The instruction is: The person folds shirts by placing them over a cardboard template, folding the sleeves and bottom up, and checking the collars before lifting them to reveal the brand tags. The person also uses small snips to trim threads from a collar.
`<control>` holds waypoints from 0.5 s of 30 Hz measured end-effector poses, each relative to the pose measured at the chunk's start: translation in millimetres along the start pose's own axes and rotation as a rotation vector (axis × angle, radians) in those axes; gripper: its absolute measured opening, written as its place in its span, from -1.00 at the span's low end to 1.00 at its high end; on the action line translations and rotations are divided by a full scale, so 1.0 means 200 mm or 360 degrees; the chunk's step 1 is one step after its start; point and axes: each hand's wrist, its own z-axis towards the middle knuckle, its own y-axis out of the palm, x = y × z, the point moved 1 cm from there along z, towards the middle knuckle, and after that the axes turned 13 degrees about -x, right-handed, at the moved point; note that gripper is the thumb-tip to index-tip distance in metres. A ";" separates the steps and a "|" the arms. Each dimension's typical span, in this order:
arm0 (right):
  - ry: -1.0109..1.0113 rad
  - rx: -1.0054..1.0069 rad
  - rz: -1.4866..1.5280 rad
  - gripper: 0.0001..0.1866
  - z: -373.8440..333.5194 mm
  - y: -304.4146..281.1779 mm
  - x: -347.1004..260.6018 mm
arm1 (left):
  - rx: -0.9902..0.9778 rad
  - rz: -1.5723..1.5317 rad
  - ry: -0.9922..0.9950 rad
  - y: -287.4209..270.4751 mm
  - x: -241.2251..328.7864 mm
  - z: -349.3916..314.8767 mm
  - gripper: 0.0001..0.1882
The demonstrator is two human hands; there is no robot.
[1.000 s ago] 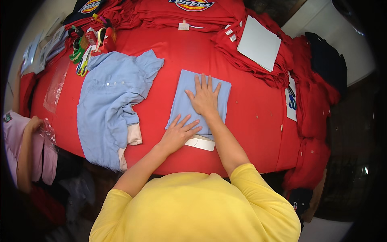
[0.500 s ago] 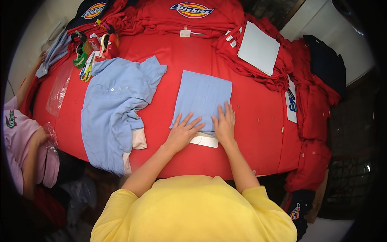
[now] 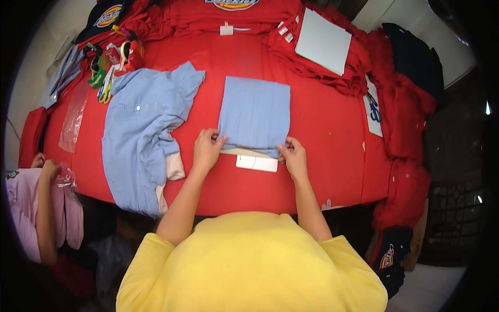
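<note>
A light blue shirt, folded into a neat rectangle (image 3: 254,112), lies in front of me. My left hand (image 3: 207,151) is closed at its near left corner, thumb against the edge. At the near right corner my right hand (image 3: 294,157) pinches the cloth between thumb and fingers. From under the near edge sticks out a white hang tag (image 3: 256,163) with a thin string, beside a pale strip. Left of my left hand, a second light blue shirt (image 3: 140,125) is spread loosely, with buttons and pale cloth showing at its side.
Folded red garments (image 3: 171,23) line the far side; white sheets (image 3: 323,41) top one pile. Scissors (image 3: 105,89) and tape dispensers lie far left, blue-handled scissors (image 3: 374,110) at right. Clear plastic (image 3: 74,122) lies left. A co-worker in pink (image 3: 47,208) handles clear plastic nearby.
My hands have gone from lying flat on the folded shirt to gripping its two near corners. The co-worker's far arm has drawn back from the pile at the far left.
</note>
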 end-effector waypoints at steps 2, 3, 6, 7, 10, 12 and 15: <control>0.0027 -0.0085 -0.0023 -0.65 0.01 -0.01 0.02 | -0.0037 0.0052 0.0011 0.02 -0.01 0.00 -0.64; 0.0084 -0.0140 -0.0042 -0.66 0.02 -0.03 0.03 | -0.0046 0.0042 -0.0005 0.01 0.01 -0.01 -0.65; 0.0002 -0.0138 -0.0207 -0.70 0.00 -0.03 0.01 | -0.0070 -0.0023 -0.0094 0.01 -0.02 -0.01 -0.66; -0.0123 -0.0111 -0.0338 -0.70 0.00 -0.02 0.02 | -0.0082 -0.0048 -0.0124 0.01 -0.04 0.01 -0.65; -0.0052 -0.0200 -0.0444 -0.68 0.01 -0.04 -0.02 | -0.0187 -0.0425 -0.0243 -0.01 -0.08 0.02 -0.64; -0.0007 -0.0257 -0.0416 -0.65 0.01 -0.05 -0.03 | -0.0100 -0.0376 -0.0139 0.00 -0.03 0.00 -0.62; -0.0115 -0.0278 -0.0392 -0.62 0.01 -0.06 0.02 | -0.0102 -0.0239 -0.0029 0.02 -0.03 0.00 -0.58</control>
